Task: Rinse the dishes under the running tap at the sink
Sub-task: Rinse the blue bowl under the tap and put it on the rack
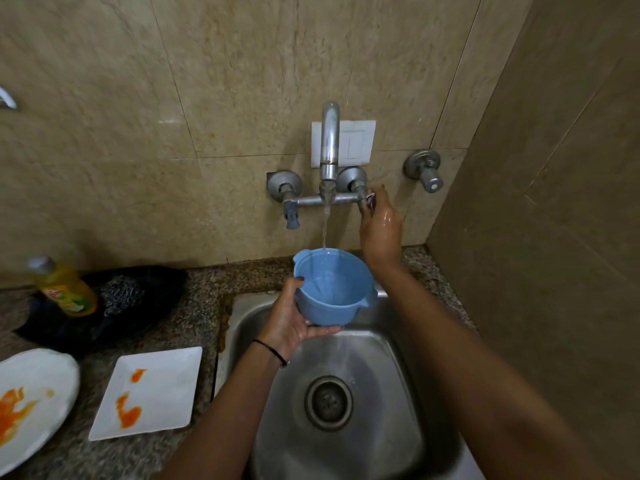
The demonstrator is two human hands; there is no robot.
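1. Nearest me, left of the sink point(398, 358), two white plates lie flat on the speckled table point(197, 306). The round plate point(34, 393) is far out to the left and the square plate point(152, 389) is just beside the sink's left rim. Both are smeared with orange.
2. The sink is bare steel, with its drain point(328, 402) in the middle of the basin.
3. Over the back half of the sink, the left hand point(294, 323) grasps the blue cup point(332, 289). The thumb lies against the cup's left wall near the rim and the fingers are curled under its base. The cup sits to the right of the palm.
4. The cup stands nearly upright, its long axis close to vertical and its mouth turned up. A small pouring lip points right and towards me. Some water lies inside.
5. Farther back and left of the sink, a yellow soap bottle point(65, 289) leans on a dark cloth point(156, 285), and a steel scrubber point(121, 296) is just beside it.
6. Behind the sink, the wet right hand point(381, 233) is raised above and right of the cup, apart from it. Its fingers are closed on the tap's right handle point(363, 202).
7. The wall tap point(329, 140) hangs over the sink's back edge, and a thin stream point(325, 223) falls from it into the cup.
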